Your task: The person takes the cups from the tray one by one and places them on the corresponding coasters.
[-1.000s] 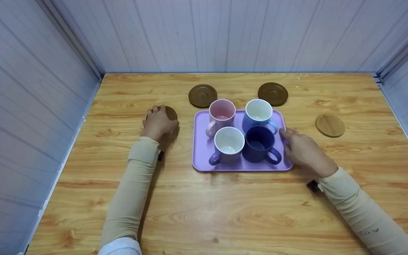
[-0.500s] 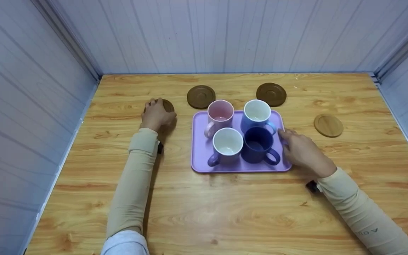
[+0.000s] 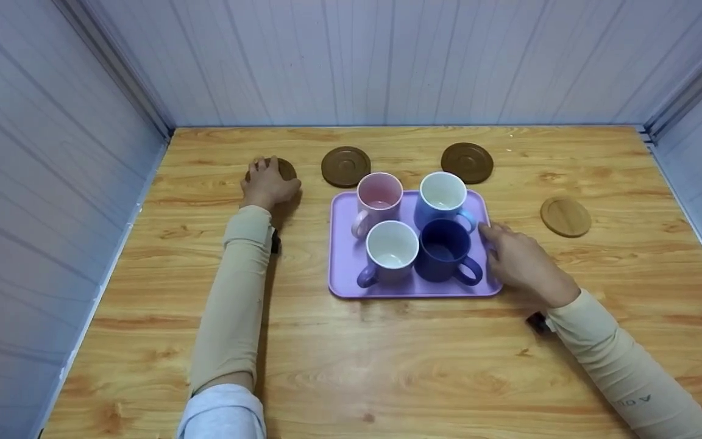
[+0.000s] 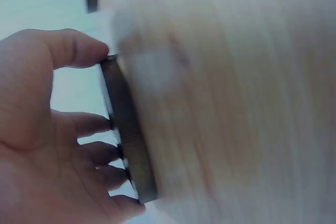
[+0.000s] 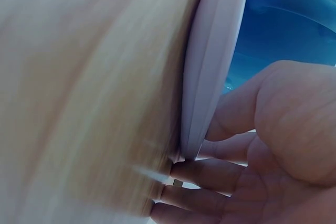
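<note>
In the head view my left hand (image 3: 267,185) lies over a dark brown coaster (image 3: 287,172) at the back left of the table. The left wrist view shows the thumb (image 4: 86,51) and spread fingertips touching the coaster's top and edge, with the coaster flat on the wood. My right hand (image 3: 520,259) rests at the right rim of a lilac tray (image 3: 348,280). In the right wrist view its thumb (image 5: 231,116) touches the rim and other fingers reach the tabletop. On the tray stand a pink mug (image 3: 378,210), light blue mug (image 3: 430,213), purple-handled mug (image 3: 397,274) and navy mug (image 3: 436,268).
Two dark brown coasters lie behind the tray, a left one (image 3: 346,166) and a right one (image 3: 467,163). A lighter wooden coaster (image 3: 565,216) is right of the tray. White panelled walls (image 3: 387,67) enclose the wooden table (image 3: 357,366) at the back and sides.
My left hand has moved away from me, sliding the dark coaster toward the back wall. My right hand stays at the tray's rim, and the mugs keep their places on the tray.
</note>
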Demonstrator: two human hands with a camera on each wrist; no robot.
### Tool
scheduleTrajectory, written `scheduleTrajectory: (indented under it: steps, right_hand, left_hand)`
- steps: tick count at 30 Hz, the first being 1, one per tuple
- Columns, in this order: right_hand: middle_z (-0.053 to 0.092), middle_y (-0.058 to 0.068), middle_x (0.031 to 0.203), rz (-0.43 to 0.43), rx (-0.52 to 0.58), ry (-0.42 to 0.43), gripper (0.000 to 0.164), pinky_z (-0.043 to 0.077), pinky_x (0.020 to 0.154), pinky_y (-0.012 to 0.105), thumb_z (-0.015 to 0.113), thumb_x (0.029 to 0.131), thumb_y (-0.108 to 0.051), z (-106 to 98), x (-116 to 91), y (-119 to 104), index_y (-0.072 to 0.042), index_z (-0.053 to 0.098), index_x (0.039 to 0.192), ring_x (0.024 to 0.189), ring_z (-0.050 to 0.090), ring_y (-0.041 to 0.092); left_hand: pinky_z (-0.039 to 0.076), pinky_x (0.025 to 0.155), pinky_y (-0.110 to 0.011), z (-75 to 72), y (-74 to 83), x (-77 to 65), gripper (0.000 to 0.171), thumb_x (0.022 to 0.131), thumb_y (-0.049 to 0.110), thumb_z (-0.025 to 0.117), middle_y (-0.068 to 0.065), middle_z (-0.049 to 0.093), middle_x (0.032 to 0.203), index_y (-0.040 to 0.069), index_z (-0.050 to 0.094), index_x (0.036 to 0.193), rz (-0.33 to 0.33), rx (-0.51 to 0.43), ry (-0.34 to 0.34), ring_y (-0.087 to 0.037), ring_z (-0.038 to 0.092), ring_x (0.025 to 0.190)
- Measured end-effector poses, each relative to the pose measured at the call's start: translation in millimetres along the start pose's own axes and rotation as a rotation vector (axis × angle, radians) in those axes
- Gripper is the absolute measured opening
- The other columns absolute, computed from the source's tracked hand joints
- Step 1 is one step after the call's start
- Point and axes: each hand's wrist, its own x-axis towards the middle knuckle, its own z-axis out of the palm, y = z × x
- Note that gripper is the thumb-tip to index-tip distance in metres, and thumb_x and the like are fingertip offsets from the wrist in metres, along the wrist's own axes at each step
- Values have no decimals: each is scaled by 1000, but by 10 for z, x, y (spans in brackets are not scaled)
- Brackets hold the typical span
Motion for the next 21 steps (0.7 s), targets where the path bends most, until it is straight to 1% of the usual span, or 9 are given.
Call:
scheduleTrajectory:
  steps: [4, 7, 10, 13, 17, 21]
  right_hand:
    - [46, 38, 148, -5, 0, 4, 59, 39, 111, 65, 57, 94, -6, 0, 3, -12, 10, 46, 149, 136, 45, 56]
    - [47, 37, 147, -8, 1, 11, 57, 39, 110, 65, 56, 94, -6, 11, -1, -15, 9, 47, 149, 135, 46, 56]
    - [47, 36, 148, 1, -1, 13, 57, 40, 108, 66, 57, 94, -6, 7, -16, -13, 8, 47, 149, 135, 46, 57]
    - [46, 35, 149, 18, 1, 8, 58, 39, 109, 66, 57, 95, -6, 1, -22, 0, 7, 46, 150, 136, 44, 57]
    - [44, 34, 152, 28, 9, -5, 59, 37, 112, 65, 57, 95, -7, 2, -16, 13, 7, 45, 152, 139, 42, 56]
    - [45, 35, 150, 18, 6, 2, 59, 37, 112, 65, 56, 95, -7, 13, -11, 10, 7, 45, 151, 137, 43, 56]
  left_hand:
    - [3, 121, -71, -34, -20, 62, 89, 99, 46, 50, -26, -4, 171, 6, 8, 167, 4, -4, -7, -46, -9, 157]
    - [-1, 121, -71, -47, -33, 89, 88, 100, 46, 49, -25, -6, 171, 7, 7, 167, 6, -17, -10, -45, -12, 157]
    - [-3, 121, -70, -24, -20, 115, 88, 100, 47, 49, -25, -6, 171, 7, 8, 167, 8, -22, 9, -45, -12, 157]
    - [-4, 121, -70, 5, 4, 143, 88, 100, 48, 48, -25, -6, 171, 7, 7, 167, 9, -20, 23, -45, -12, 157]
    - [-6, 121, -69, 22, 15, 165, 89, 100, 48, 47, -24, -9, 171, 7, 4, 167, -1, -18, 20, -44, -14, 157]
    - [-7, 121, -69, 23, 0, 160, 89, 101, 48, 48, -24, -10, 171, 7, 4, 167, -5, -25, 20, -44, -15, 157]
